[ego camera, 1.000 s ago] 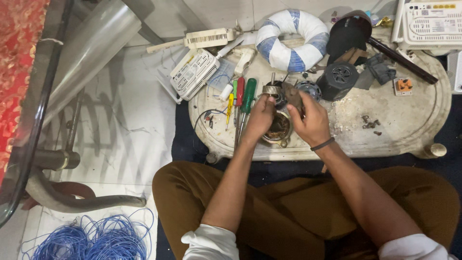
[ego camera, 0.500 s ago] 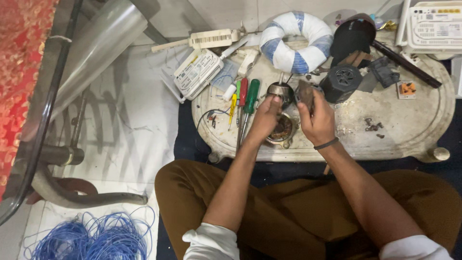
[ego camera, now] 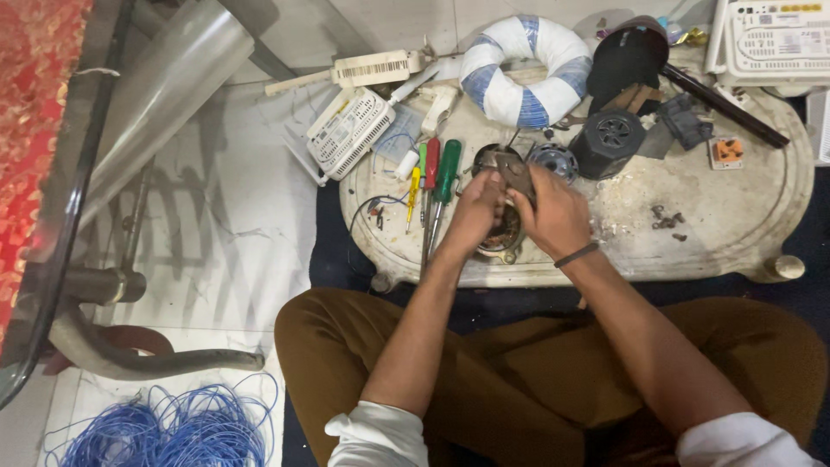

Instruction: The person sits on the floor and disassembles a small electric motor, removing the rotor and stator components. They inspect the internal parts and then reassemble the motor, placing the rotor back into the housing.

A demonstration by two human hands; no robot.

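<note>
A small flat grey metal piece [ego camera: 515,173] sticks up between the fingertips of both hands. Under the fingers sits a round motor [ego camera: 501,235] with brown wire inside.

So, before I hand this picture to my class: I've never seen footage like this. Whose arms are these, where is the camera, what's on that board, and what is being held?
There is no machine here. The camera sits on a person's head and looks down, so the two arms are that person's own, above their crossed legs in brown trousers.

The left hand and right hand meet over a small metal part and grip it together. Under them lies a round motor piece; the hands hide most of it.

All this rests on a worn white board on the floor. On it lie screwdrivers with green, red and yellow handles, a blue-and-white ring, a black fan part and small scraps. A coil of blue wire lies on the floor to the left.
</note>
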